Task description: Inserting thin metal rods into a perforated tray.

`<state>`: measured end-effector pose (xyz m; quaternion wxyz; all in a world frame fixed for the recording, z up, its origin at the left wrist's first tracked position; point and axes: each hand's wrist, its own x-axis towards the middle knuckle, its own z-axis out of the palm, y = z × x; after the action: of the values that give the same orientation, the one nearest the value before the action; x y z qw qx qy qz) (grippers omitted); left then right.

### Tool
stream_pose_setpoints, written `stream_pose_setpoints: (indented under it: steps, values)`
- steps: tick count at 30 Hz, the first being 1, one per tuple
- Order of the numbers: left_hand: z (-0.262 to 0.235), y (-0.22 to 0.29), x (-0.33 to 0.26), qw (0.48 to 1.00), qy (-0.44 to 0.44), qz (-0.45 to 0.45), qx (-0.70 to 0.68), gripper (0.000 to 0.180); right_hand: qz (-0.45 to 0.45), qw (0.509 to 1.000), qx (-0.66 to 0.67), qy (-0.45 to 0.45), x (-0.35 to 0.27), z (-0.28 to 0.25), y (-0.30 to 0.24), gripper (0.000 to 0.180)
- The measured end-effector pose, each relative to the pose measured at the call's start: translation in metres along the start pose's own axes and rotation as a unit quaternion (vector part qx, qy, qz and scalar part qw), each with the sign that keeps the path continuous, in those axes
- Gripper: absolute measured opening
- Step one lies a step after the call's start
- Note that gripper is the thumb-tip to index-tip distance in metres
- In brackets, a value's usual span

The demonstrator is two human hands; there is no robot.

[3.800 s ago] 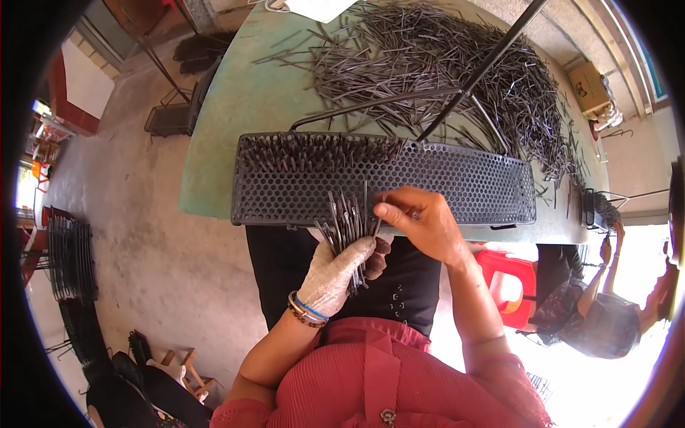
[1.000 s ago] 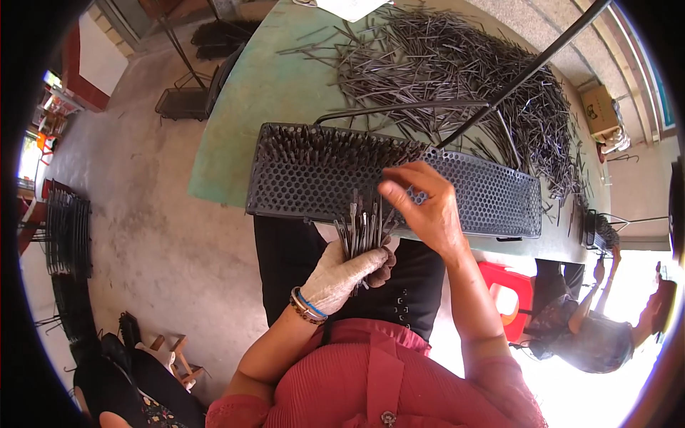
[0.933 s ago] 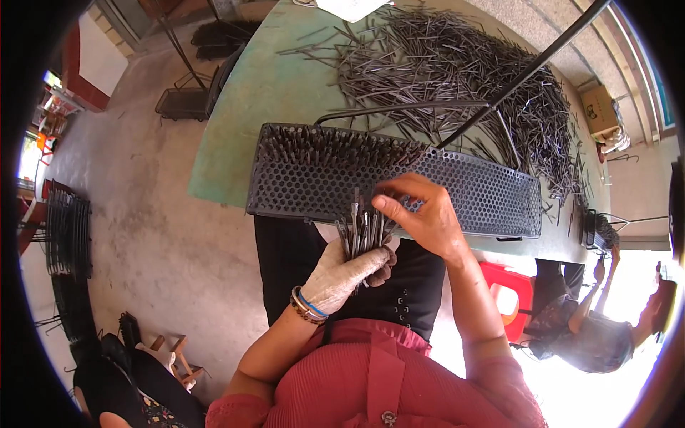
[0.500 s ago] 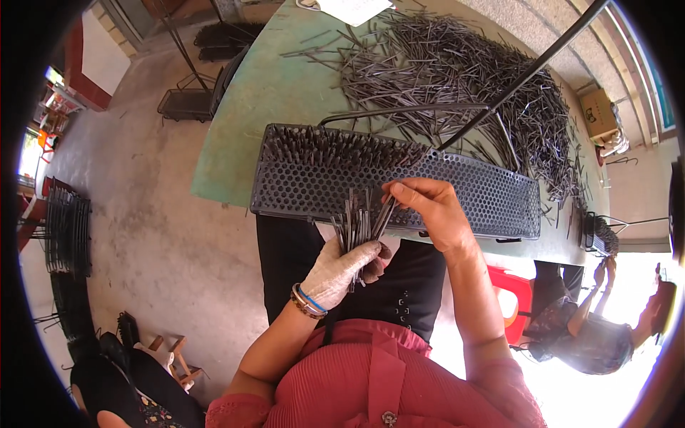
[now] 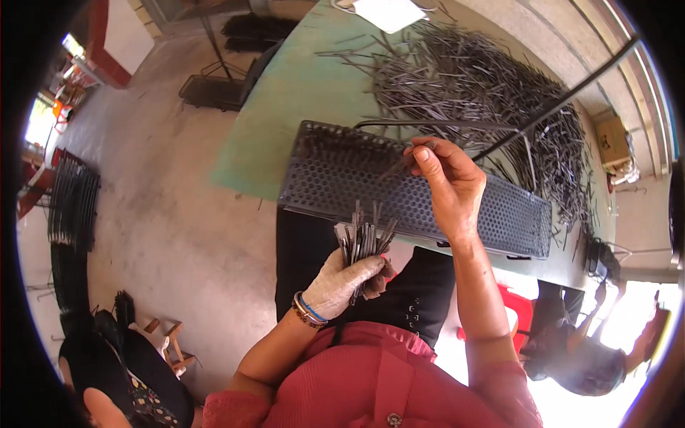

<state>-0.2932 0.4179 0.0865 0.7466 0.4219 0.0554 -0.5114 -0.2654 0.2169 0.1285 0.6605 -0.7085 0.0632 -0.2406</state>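
Observation:
My left hand, in a worn white work glove, is closed around a bundle of thin dark strips, held upright in front of my lap. Above the long black perforated tray, my bare right hand pinches a dark strip, smeared by motion, at thumb and forefinger. Its lower end points down toward the holes; whether it sits in one I cannot tell. Strips stand packed in the tray's far left holes, while the nearer and right-hand holes show bare. A bent black rod rises from the tray's far side.
A large heap of loose strips covers the far part of the green table. White paper lies at the back. Black racks stand stacked at far left. One person sits lower left; another works at right, past a red chair.
My right hand has moved from the bundle up and away over the tray, a strip in its fingers. My left hand keeps the bundle. The whole view has shifted slightly.

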Motion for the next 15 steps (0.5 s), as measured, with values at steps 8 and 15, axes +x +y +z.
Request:
stream_pose_setpoints:
  steps: [8, 15]
  values:
    - [-0.027, 0.001, -0.021, 0.998, -0.004, 0.051, -0.041, 0.017, -0.063, 0.992, -0.061, -0.086, 0.029, 0.079, 0.017, 0.016]
    - [-0.042, 0.003, -0.023, 0.997, 0.000, 0.046, -0.060, 0.019, -0.108, 0.980, -0.124, -0.112, 0.034, 0.103, 0.028, 0.014]
